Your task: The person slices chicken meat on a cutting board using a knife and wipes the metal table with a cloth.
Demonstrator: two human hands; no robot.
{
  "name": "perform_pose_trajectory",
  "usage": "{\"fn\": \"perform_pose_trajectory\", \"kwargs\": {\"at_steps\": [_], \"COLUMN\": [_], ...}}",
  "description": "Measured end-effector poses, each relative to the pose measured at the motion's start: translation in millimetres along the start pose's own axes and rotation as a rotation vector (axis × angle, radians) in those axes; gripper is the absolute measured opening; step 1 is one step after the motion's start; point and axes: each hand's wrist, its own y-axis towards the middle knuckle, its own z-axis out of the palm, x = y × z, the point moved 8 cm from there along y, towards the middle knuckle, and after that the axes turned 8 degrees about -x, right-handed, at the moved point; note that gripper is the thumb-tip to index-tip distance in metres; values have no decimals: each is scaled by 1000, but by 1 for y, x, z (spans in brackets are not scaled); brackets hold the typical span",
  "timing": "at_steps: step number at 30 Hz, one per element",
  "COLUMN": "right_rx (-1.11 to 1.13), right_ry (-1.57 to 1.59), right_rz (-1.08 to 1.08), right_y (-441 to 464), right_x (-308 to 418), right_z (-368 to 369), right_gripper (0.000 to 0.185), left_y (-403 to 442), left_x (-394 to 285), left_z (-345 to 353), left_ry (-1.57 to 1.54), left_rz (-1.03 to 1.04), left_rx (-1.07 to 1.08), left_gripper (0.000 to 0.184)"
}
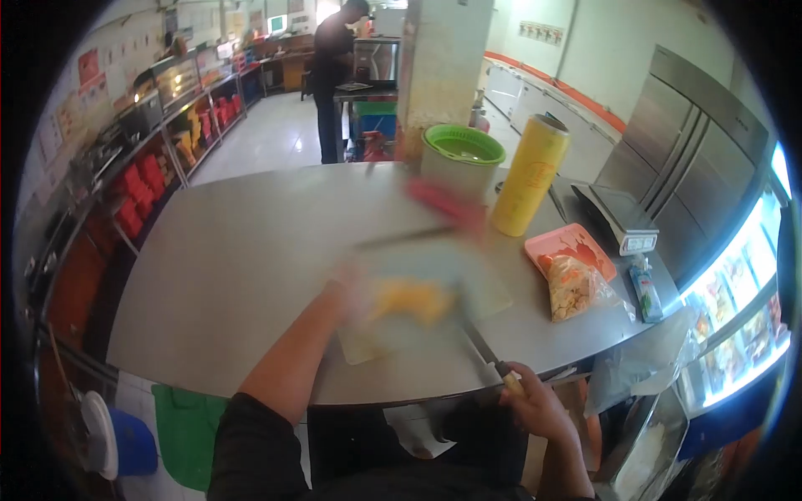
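In my right hand (539, 405) is a knife (479, 341), gripped by its pale handle near the table's front edge. Its blade points up and away from me, over the right side of a pale cutting board (361, 344). Blurred yellow food pieces (413, 301) lie on the board. My left hand (349, 288) is at the board's left side, beside the yellow pieces; motion smears its fingers. Behind the board is a dark, long, thin object (405, 239), also blurred. A smeared pink-red item (443, 203) appears beyond it.
On the steel table (225, 275) stand a green-rimmed bucket (459, 171), a tall yellow cylinder (530, 175) and a scale (618, 219). A pink tray (576, 246), a bag of food (570, 292) and a blue-white packet (645, 292) lie right. A person (330, 75) stands far back.
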Motion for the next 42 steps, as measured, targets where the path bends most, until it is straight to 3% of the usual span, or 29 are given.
{"fn": "perform_pose_trajectory", "kwargs": {"at_steps": [1, 3, 4, 5, 7, 10, 11, 13, 14, 16, 18, 22, 24, 25, 27, 31, 33, 34, 37, 40, 42], "right_rx": [12, 42, 61, 69, 87, 125, 94, 81, 74, 43, 5, -205, -313, -311, -245, -118, -88, -56, -90, -96, -123], "right_ry": [85, 137, 205, 188, 306, 186, 120, 89, 68, 13, -38, -177, -186, -190, 50, 55, 37, 17, 2, -60, -117], "right_rz": [-19, -33, -44, -51, -72, 13, 35, 31, 22, 29, 38, -73, -154, -158, -53, 24, -8, -42, -32, 26, 6], "right_y": [-1, 3, 5, 6, 7, 12, 13, 15, 17, 20, 21, 39, 40, 37, 28, 12, 16, 17, 15, 2, -2], "right_x": [10, 12, 14, 17, 28, 35, 38, 43, 46, 51, 49, 28, 32, 36, 40, 57, 47, 44, 32, 38, 39], "right_z": [7, 13, 16, 19, 23, 36, 39, 34, 31, 23, 15, -8, -17, -16, -7, 24, 29, 33, 21, 13, 9], "right_gripper": [52, 52, 52, 52, 50, 47, 42, 40, 38, 37, 37, 40, 43, 43, 45, 43, 44, 45, 46, 48, 48], "left_y": [1, 20, 16, 12, 2, 4, 9, 6, 11, 9, 7, 5, 5, 6, 6, 4, 6, 5, -3, -4, -1], "left_x": [1, 7, 3, 1, 3, -7, -6, -8, -5, -10, -1, -23, -35, -34, -38, -28, -24, -23, -22, -22, -28], "left_z": [-20, -67, -78, -88, -93, -122, -125, -97, -95, -88, -124, -117, -122, -142, -144, -108, -95, -101, -103, -98, -118], "left_ry": [40, -351, -356, -650, -952, -725, -835, -942, -618, -287, -883, -1049, -549, -548, -572, -533, -469, -464, -394, -312, -376], "left_rz": [3, -349, -368, -448, -528, -272, -340, -404, -219, -41, -303, -303, -88, -92, -265, -351, -386, -387, -358, -375, -423], "left_rx": [-167, 76, 70, -30, -154, -343, -97, 150, -38, -215, -251, -224, -502, -505, 204, 28, 271, 273, 195, -55, 224], "left_gripper": [26, 26, 26, 27, 29, 25, 21, 17, 13, 9, 8, 22, 36, 36, 43, 37, 32, 32, 32, 39, 46]}}
